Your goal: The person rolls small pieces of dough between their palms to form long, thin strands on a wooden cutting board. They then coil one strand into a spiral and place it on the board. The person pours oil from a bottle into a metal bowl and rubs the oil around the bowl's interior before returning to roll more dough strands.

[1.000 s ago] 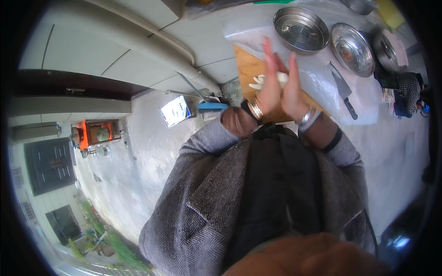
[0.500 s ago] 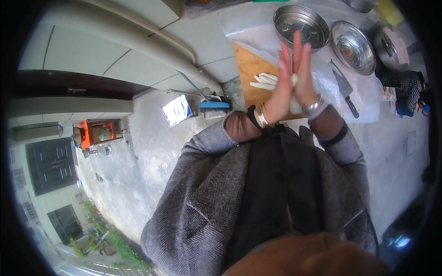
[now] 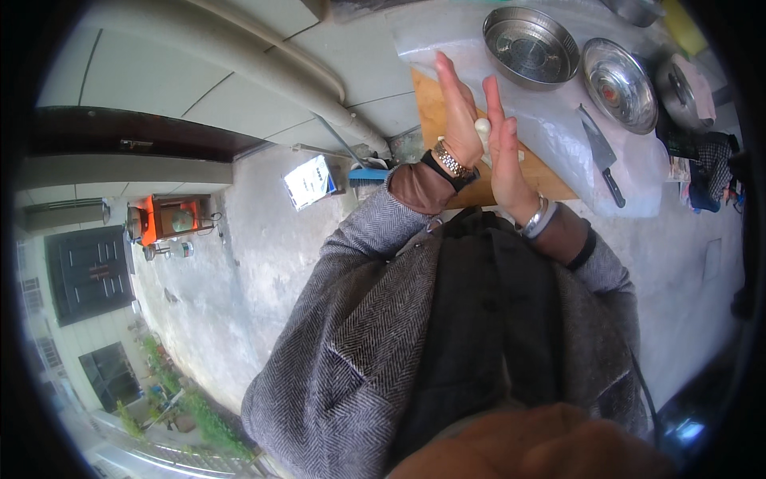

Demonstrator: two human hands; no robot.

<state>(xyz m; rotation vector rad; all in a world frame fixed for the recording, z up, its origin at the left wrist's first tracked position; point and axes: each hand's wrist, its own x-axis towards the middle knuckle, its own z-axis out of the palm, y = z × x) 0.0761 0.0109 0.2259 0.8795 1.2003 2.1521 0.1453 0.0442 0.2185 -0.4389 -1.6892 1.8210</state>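
My left hand [image 3: 458, 120] and my right hand [image 3: 509, 164] face each other palm to palm, fingers stretched out. Pressed between the palms is a piece of white dough [image 3: 482, 126], its rounded end showing. Both hands are above a wooden board [image 3: 552, 182], and they hide much of its middle. A little white dough shows past the right hand; the other strips are out of sight behind my hands. To the right of the board, a kitchen knife [image 3: 602, 156] with a black handle rests on clear plastic sheeting [image 3: 550, 128].
A round perforated metal pan [image 3: 531, 48] stands beyond my hands, with a shiny metal basin [image 3: 620, 86] to its right and a metal pot [image 3: 685, 94] farther right. A blue broom [image 3: 367, 174] and a white-and-blue package [image 3: 309, 184] are on the concrete floor at left.
My left hand has slid back toward me and leans left; the right hand has shifted lower. The dough now shows at the top between the palms, and the view has moved slightly.
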